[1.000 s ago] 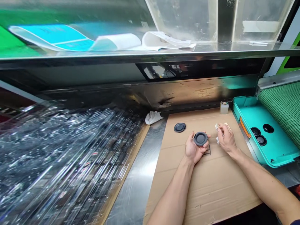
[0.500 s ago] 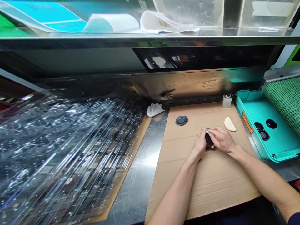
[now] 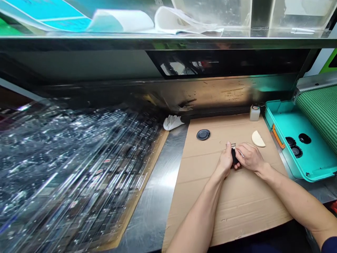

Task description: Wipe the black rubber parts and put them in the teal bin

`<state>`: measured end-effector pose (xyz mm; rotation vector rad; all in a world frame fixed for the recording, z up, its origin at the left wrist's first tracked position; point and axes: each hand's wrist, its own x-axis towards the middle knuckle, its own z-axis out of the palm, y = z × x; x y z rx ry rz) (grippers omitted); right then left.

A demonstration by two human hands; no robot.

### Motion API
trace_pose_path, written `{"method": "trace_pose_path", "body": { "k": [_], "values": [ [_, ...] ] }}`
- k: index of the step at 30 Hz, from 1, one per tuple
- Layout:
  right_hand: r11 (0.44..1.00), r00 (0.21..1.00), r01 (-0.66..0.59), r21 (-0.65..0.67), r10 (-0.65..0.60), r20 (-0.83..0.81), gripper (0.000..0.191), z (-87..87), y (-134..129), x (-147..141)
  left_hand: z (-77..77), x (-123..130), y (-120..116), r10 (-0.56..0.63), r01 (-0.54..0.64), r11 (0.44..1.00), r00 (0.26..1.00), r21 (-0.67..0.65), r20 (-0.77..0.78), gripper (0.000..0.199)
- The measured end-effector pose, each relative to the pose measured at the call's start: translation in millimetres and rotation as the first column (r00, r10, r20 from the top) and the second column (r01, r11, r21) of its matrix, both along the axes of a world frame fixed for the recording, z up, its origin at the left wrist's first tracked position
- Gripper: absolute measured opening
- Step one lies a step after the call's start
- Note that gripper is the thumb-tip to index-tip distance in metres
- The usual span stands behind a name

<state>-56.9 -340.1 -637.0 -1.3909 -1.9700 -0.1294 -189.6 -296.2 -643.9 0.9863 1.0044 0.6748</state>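
Cardboard (image 3: 200, 189) underlies the left grip (image 3: 225, 160) (holding a black part (image 3: 234, 157)) and right grip (image 3: 250, 156).

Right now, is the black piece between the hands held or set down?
Held: the left hand grips the black piece, with fingers showing at its lower edge; the right hand is at its other side.

No text, number or brand legible. Blue sheet (image 3: 50, 15), ten o'clock: faint lettering, too blurred. White strip (image 3: 301, 7) on clear panel (image 3: 300, 21), two o'clock: nothing readable. Cardboard (image 3: 237, 203): small dark mark (image 3: 233, 145), three o'clock, partly hidden. Plastic-covered stack (image 3: 79, 182), eight o'clock: pale, reddish patches, smeared.
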Motion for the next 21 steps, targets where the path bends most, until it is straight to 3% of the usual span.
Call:
{"method": "trace_pose_path", "body": {
  "k": [4,7,10,21],
  "values": [
    [0.995,0.994,0.083,-0.056,-0.079,0.074,0.016,0.6,-1.2,1.8,3.5,-0.8,-2.9,-0.034,0.049,0.995,0.986,0.088,-0.166,0.08],
    [0.996,0.994,0.067,-0.066,-0.061,0.092,0.016,1.5,-1.2,3.9,9.9,-0.6,-6.2,-0.036,0.068,0.991,0.967,0.118,-0.25,0.079],
    [0.999,0.997,0.011,-0.053,-0.006,0.077,0.017,1.7,0.7,4.4,12.0,-0.1,-7.4,-0.034,0.066,0.992,0.964,0.111,-0.264,0.077],
    [0.996,0.999,0.018,-0.087,-0.014,0.043,0.015,-1.2,1.0,2.3,5.8,0.4,-8.2,-0.028,0.072,0.986,0.959,0.148,-0.283,0.076]
  ]
}}
